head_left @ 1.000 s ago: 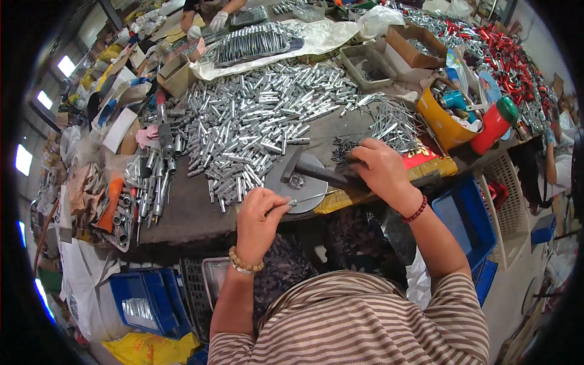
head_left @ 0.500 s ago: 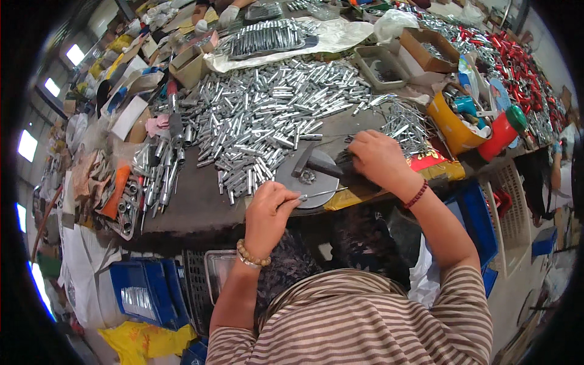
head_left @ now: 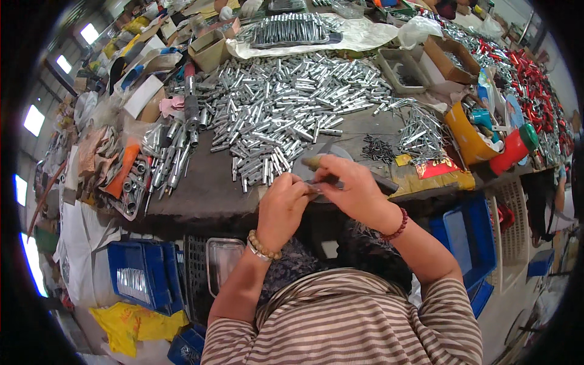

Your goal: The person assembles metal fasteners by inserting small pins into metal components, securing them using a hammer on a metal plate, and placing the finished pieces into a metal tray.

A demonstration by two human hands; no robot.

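Table: silver tubular parts are heaped.
Left hand: small metal part is pinched by the fingers.
Right hand: fingers are bent at it; grip cannot be told.
Small metal part: held near table's front edge; fitting seemingly underway, steady alignment called for.

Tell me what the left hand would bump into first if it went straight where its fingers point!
Probably the right hand. The left hand points at it, and they're so close that I can't tell whether they already touch.
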